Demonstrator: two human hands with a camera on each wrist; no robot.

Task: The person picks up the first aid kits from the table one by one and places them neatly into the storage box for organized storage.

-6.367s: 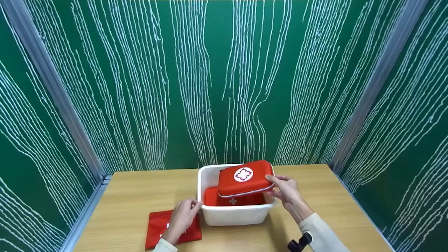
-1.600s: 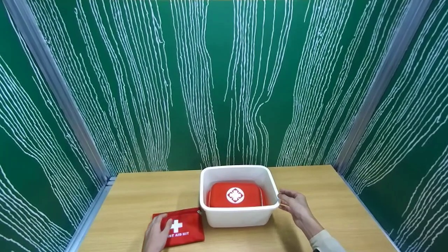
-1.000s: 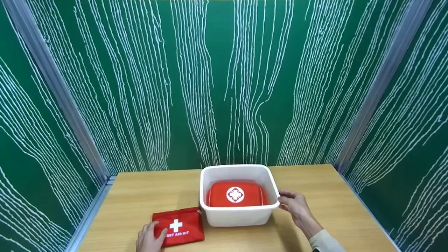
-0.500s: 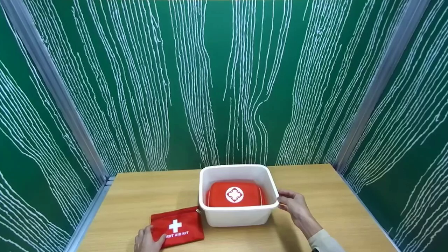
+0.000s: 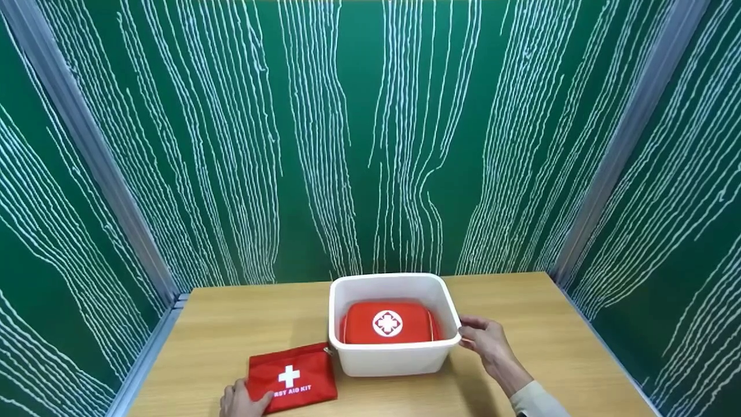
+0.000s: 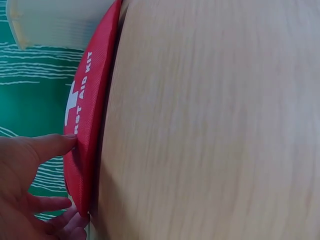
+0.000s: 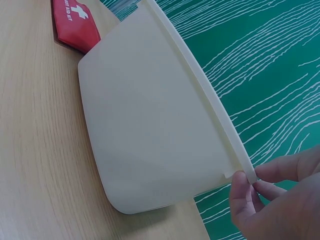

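A flat red first aid pouch (image 5: 312,373) with a white cross lies on the table, left of a white plastic bin (image 5: 393,360). My left hand (image 5: 240,401) holds the pouch's near left corner. In the left wrist view the thumb of that hand (image 6: 22,165) presses on top, with fingers curled at the pouch's edge. Inside the bin sits a red zip case (image 5: 362,330) with a round white emblem, over another red item that is mostly hidden. At the bin's right side, my right hand (image 5: 489,344) pinches the rim, thumb and fingertips meeting there in the right wrist view.
The wooden table (image 5: 231,318) ends at a green wall (image 5: 370,139) with wavy white lines. Grey metal posts (image 5: 98,150) stand at the left and right corners.
Earlier my right hand held the red case tilted over the bin; now the case lies inside and that hand is at the rim. My left hand went from the rim to the pouch's left corner.
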